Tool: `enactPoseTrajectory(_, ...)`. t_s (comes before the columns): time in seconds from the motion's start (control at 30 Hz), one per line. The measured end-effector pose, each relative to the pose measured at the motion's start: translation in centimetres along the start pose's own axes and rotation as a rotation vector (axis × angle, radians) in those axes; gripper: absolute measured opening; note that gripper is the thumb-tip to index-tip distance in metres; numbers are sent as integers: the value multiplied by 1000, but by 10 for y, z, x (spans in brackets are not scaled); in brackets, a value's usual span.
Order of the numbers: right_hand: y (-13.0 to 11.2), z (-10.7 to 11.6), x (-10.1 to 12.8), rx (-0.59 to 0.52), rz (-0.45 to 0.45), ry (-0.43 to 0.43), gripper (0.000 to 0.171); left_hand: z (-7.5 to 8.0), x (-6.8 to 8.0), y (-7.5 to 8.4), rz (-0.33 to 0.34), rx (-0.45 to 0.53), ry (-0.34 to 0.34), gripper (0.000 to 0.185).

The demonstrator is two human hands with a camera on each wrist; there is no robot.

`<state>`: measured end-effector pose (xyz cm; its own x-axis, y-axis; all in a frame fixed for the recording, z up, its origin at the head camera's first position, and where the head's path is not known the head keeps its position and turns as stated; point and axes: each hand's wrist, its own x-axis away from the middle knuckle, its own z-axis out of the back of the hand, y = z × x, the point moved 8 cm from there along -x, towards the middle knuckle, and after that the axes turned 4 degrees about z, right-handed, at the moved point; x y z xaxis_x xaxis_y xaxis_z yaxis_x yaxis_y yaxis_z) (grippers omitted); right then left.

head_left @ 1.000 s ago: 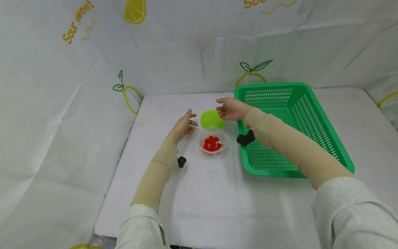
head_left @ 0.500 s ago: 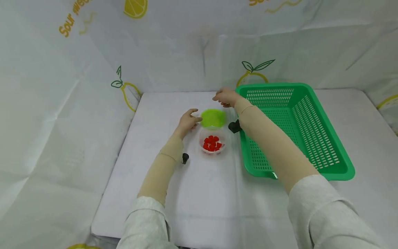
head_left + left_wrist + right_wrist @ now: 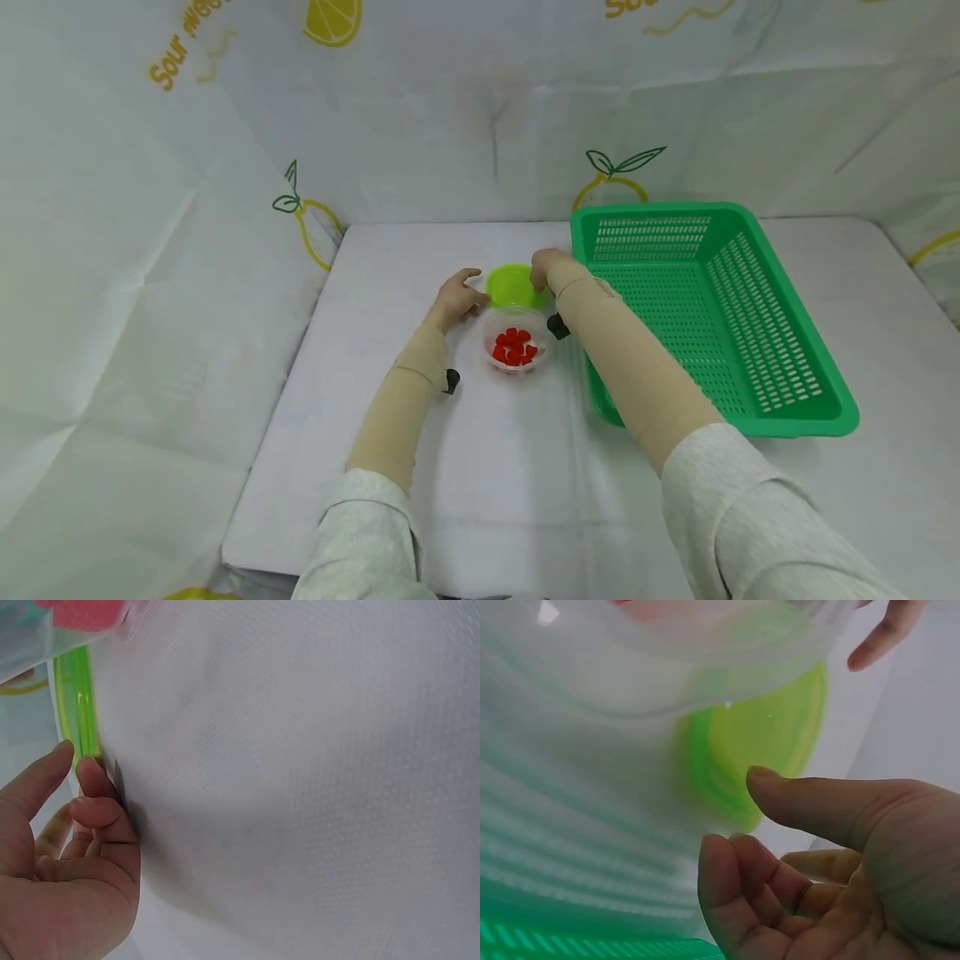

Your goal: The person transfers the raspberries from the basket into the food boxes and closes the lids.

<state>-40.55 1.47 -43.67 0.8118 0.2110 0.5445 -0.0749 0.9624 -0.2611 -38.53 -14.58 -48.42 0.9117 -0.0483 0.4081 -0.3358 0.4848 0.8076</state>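
Observation:
A lime-green lid (image 3: 512, 285) lies on the white table just behind a clear round tub (image 3: 491, 327) holding several red pieces (image 3: 513, 347). My left hand (image 3: 456, 300) is at the lid's left edge, thumb and fingertips apart; the left wrist view has the fingertips (image 3: 88, 776) right at the green rim. On the lid's right side is my right hand (image 3: 549, 267), its fingers bent. In the right wrist view a gap separates its thumb from its fingertips (image 3: 718, 859), with the lid's edge close by.
A large green plastic basket (image 3: 806, 333) stands to the right, partly behind the right forearm. White sheeting printed with lemons (image 3: 333, 21) rises behind and to the left of the table (image 3: 300, 500). A small black camera (image 3: 558, 326) sits at the right wrist.
My right hand has moved left past the basket's edge, then down to the lid's right side. My left hand has shifted right and reached the lid's left edge. Lid and tub stay in place.

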Motion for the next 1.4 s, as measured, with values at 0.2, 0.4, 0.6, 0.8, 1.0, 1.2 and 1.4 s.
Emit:
enactPoseTrajectory(0.2, 8, -13, -4, -79, -19, -29, 31, -5, -1, -6, 42, 29, -18, 60)
enactPoseTrajectory(0.4, 10, -12, -6, -231, 14, 13, 40, -4, -2, -7, 47, 110, -57, 63)
enactPoseTrajectory(0.6, 6, -4, -5, -448, 121, 79, 59, 11, 12, 5, 16, 213, -67, 63)
enactPoseTrajectory(0.8, -2, 14, 1, -547, 233, 199, 51, 28, 34, 19, -38, 310, -95, 59)
enactPoseTrajectory(1.0, -10, 26, 22, -663, 328, 164, 55, 38, 45, 25, -97, 454, -148, 59)
enactPoseTrajectory(1.2, -10, 38, 55, -723, 403, 147, 55, 42, 65, 41, -174, 491, -181, 58)
enactPoseTrajectory(1.4, -3, 35, 88, -630, 442, 174, 52, 31, 87, 44, -218, 402, -213, 62)
